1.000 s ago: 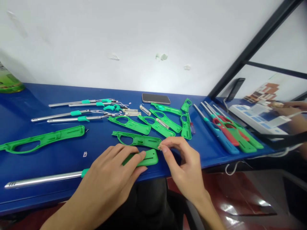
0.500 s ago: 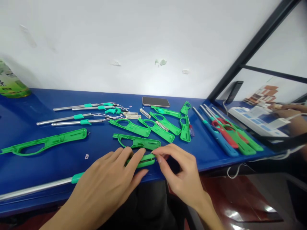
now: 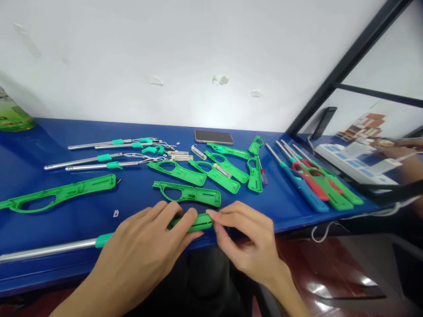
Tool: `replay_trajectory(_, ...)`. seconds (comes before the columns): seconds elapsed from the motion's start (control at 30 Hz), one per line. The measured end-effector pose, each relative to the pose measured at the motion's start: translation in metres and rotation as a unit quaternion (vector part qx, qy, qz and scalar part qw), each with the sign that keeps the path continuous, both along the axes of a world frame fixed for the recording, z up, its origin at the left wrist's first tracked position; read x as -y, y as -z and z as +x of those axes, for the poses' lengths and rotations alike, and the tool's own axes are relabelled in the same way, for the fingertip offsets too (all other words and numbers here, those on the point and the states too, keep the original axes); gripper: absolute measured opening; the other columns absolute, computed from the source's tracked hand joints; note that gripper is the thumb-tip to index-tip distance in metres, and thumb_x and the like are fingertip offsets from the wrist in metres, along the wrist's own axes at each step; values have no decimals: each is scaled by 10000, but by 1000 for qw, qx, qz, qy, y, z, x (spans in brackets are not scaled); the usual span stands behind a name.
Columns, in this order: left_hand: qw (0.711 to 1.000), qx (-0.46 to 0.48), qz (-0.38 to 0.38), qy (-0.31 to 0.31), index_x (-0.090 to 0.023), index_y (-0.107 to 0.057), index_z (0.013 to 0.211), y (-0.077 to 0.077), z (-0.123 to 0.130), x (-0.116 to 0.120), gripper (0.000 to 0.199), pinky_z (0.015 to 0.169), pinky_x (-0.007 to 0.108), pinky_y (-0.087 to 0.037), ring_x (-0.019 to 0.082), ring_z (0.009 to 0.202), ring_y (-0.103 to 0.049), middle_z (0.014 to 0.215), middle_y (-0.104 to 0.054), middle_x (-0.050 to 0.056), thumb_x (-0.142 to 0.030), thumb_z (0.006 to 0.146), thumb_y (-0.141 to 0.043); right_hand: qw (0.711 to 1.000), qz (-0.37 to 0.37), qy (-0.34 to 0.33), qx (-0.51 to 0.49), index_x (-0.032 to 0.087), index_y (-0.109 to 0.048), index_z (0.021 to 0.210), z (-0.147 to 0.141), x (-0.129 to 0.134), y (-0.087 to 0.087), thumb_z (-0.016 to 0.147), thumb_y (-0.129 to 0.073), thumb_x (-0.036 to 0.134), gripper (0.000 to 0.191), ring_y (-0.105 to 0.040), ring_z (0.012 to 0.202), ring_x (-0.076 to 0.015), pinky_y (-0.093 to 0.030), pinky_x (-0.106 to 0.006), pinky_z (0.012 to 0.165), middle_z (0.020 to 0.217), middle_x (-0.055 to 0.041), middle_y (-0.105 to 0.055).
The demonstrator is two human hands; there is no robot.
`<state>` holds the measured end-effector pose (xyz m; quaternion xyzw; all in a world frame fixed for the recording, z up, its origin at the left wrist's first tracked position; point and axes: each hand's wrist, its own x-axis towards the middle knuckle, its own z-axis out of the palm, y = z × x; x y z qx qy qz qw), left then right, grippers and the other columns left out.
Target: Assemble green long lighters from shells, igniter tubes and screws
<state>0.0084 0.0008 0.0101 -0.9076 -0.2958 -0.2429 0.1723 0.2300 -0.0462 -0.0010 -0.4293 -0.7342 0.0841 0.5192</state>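
Note:
My left hand [image 3: 148, 242] is wrapped over a green lighter [image 3: 200, 222] at the table's front edge. The lighter's metal tube [image 3: 53, 247] with a teal collar sticks out to the left of that hand. At the lighter's right end, my right hand [image 3: 247, 233] has thumb and forefinger pressed together; anything between those fingertips is too small to make out. Just behind my hands lies an open green handle half [image 3: 198, 196]. Another long green half [image 3: 69, 192] lies at the left, and a tiny white piece [image 3: 116, 213] is near my left hand.
Metal tubes with teal parts [image 3: 114, 165], more green halves [image 3: 180, 172], a phone [image 3: 213, 137] and a screwdriver [image 3: 264, 177] lie farther back. Whole lighters [image 3: 309, 180] are at the right. Beyond the black frame [image 3: 350, 55] are a power strip [image 3: 350, 163] and another person's hand [image 3: 410, 143].
The lighter's seam gap looks narrower at its right end. My right fingertips have moved slightly left against that end. The whole view has shifted a little.

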Motion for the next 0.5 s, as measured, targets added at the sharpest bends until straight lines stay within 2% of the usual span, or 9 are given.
replay_trajectory(0.13,1000,5,-7,15,-206,-646,1175,-1,-2,-1,259,641,381,-462,239,758,-693,898,-718,24,-342,1175,-426,1000,1,2,23,211,-807,1053,0,0,-1,951,-686,39,234,-735,709,-182,-606,-328,640,853,-46,-786)
replay_trajectory(0.33,999,42,-10,26,-212,-670,1018,-3,-1,-3,280,605,399,-449,227,701,-674,855,-733,30,-309,1160,-448,999,-13,-3,51,227,-800,1043,-2,-1,-1,994,-665,88,200,-722,684,-181,-604,-328,627,813,-28,-773)
replay_trajectory(0.5,998,48,-24,28,-208,-668,1077,-2,-2,-2,230,619,411,-446,243,734,-678,892,-746,38,-290,1153,-466,999,-21,-17,43,220,-815,1094,0,0,-1,980,-683,73,229,-731,717,-186,-598,-332,653,850,-36,-790)
